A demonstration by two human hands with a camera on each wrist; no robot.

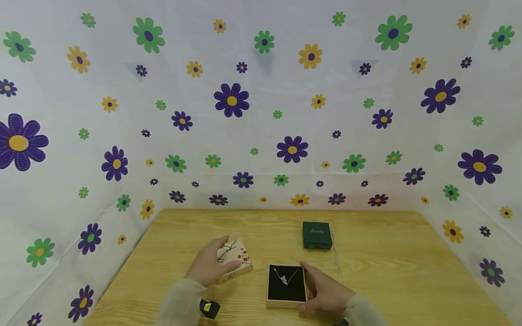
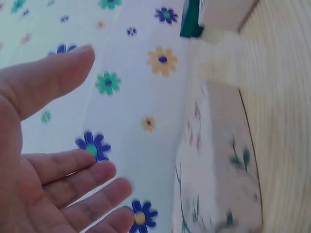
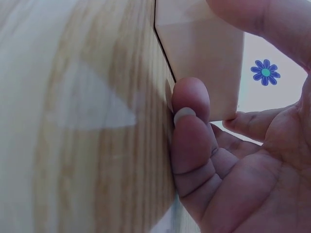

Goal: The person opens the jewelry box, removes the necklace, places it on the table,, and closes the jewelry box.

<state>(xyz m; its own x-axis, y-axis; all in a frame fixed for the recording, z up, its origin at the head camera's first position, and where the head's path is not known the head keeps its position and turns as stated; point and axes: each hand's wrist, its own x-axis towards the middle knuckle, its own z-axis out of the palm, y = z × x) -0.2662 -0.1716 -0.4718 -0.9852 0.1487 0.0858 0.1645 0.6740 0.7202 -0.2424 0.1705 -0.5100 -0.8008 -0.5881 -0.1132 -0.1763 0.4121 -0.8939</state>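
Observation:
A square jewelry box (image 1: 286, 305) sits uncovered on the table, with a black insert and a silver necklace (image 1: 284, 280) lying across it. My right hand (image 1: 324, 289) grips this box by its right side, thumb near the front corner and forefinger at the back corner. In the right wrist view, the lower fingers lie curled beside the pale box wall (image 3: 199, 53). To the left, a cream lid (image 1: 241, 259) printed with branches and red blossoms lies on the table. Over its left part hovers my left hand (image 1: 210, 265), fingers spread from the thumb, apart from the lid (image 2: 214, 170) in the left wrist view.
Farther back stands a dark green box (image 1: 317, 235) with gold lettering, and a thin pale cord (image 1: 337, 263) trails from its right side. The wooden table (image 1: 408, 271) is enclosed by white cloth (image 1: 261, 136) printed with flowers.

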